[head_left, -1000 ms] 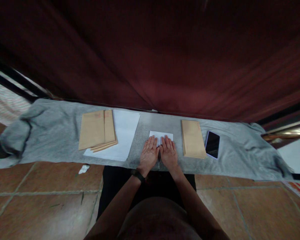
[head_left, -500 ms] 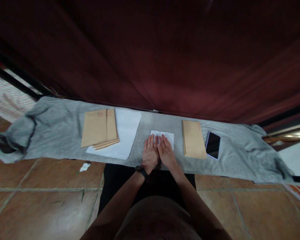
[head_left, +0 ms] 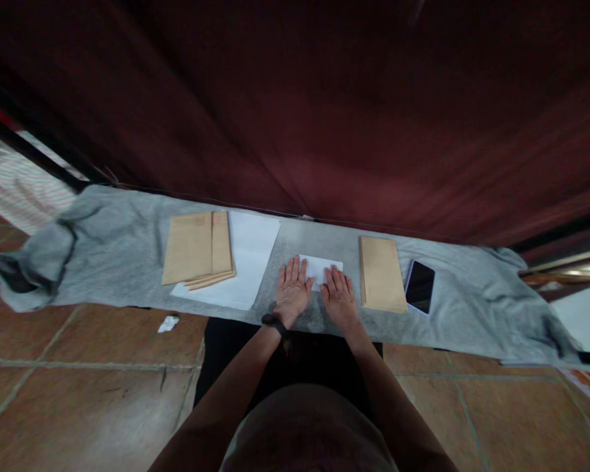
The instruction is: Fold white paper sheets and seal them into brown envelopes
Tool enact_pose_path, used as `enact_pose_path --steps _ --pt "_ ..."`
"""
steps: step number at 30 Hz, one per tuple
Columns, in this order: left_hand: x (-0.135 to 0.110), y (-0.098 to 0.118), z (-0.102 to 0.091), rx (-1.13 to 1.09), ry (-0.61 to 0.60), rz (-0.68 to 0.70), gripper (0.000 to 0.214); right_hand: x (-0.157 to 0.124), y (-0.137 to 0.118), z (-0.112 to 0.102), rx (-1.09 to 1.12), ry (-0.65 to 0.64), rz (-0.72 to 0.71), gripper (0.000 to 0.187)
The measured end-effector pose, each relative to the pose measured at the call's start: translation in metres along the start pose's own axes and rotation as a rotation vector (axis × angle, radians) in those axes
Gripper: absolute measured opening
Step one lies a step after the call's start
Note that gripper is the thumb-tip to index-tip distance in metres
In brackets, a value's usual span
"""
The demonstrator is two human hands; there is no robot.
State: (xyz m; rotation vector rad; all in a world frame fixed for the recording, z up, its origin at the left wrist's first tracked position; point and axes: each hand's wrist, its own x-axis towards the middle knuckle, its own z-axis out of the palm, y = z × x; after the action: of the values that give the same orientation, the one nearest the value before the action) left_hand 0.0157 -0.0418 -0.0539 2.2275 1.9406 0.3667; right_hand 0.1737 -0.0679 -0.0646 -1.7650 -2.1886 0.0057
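A small folded-looking sheet of white paper (head_left: 317, 267) lies flat on the grey cloth (head_left: 319, 233) in front of me. My left hand (head_left: 294, 288) rests palm down over its left edge, fingers outstretched. Over the right edge my right hand (head_left: 339, 295) lies flat too, its fingers slightly spread. Between the two hands the paper's middle shows. To the right is a neat stack of brown envelopes (head_left: 382, 272); more brown envelopes (head_left: 189, 246) lie at the left, partly on top of large white sheets (head_left: 253, 252).
A phone (head_left: 419, 286) with a dark screen lies right of the envelope stack. Behind the narrow cloth-covered surface hangs a dark red curtain (head_left: 295, 131). A crumpled white scrap (head_left: 168, 324) is on the tiled floor (head_left: 103, 406).
My hands have moved apart across the paper, the left one to the left and the right one to the right, uncovering its middle. The view has shifted slightly.
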Motion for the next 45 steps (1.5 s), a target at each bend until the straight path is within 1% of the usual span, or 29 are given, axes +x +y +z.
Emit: enact_pose_path --steps 6,9,10,12,14,15,17,22,24,26,28,30,33,39,45 --pt "0.013 -0.009 -0.005 0.051 0.008 -0.009 0.067 -0.005 0.010 0.007 -0.019 0.064 0.065 0.061" --pt "0.013 -0.005 -0.006 0.060 0.050 -0.019 0.066 -0.007 0.013 0.007 -0.018 0.082 0.074 0.061" --pt "0.012 -0.002 -0.006 0.058 0.065 0.000 0.065 -0.007 0.013 0.008 -0.016 0.087 0.073 0.061" --pt "0.005 0.005 -0.004 0.035 0.069 0.117 0.060 -0.007 0.013 0.008 -0.011 0.088 0.069 0.061" --pt "-0.001 0.011 -0.001 0.001 0.041 0.270 0.055 -0.007 0.012 0.008 -0.007 0.079 0.070 0.059" --pt "-0.004 0.013 0.000 -0.014 0.024 0.325 0.053 -0.007 0.012 0.008 -0.005 0.072 0.072 0.058" --pt "-0.007 0.014 0.002 -0.031 0.003 0.373 0.051 -0.008 0.012 0.008 0.000 0.061 0.080 0.057" --pt "-0.005 0.011 0.003 -0.032 0.000 0.385 0.052 -0.006 0.010 0.003 0.050 0.060 0.109 0.055" --pt "-0.004 0.010 0.003 -0.027 0.001 0.389 0.054 -0.001 0.005 0.001 0.101 0.077 0.123 0.053" --pt "-0.004 0.011 0.003 -0.011 -0.011 0.404 0.057 0.005 -0.003 -0.001 0.187 0.074 0.107 0.051" --pt "-0.004 0.011 0.002 0.015 -0.039 0.422 0.062 0.012 -0.013 0.000 0.292 0.031 0.069 0.052" --pt "-0.004 0.012 0.000 0.038 -0.061 0.432 0.065 0.015 -0.021 0.003 0.342 -0.025 0.044 0.055" --pt "-0.004 0.012 -0.001 0.052 -0.060 0.435 0.065 0.015 -0.025 0.006 0.299 -0.070 0.045 0.057" --pt "-0.003 0.011 0.004 0.061 -0.031 0.426 0.062 0.011 -0.019 0.004 0.176 -0.097 0.030 0.058" --pt "-0.002 0.009 0.002 0.046 -0.028 0.418 0.061 0.009 -0.017 0.002 0.115 -0.084 0.031 0.058"
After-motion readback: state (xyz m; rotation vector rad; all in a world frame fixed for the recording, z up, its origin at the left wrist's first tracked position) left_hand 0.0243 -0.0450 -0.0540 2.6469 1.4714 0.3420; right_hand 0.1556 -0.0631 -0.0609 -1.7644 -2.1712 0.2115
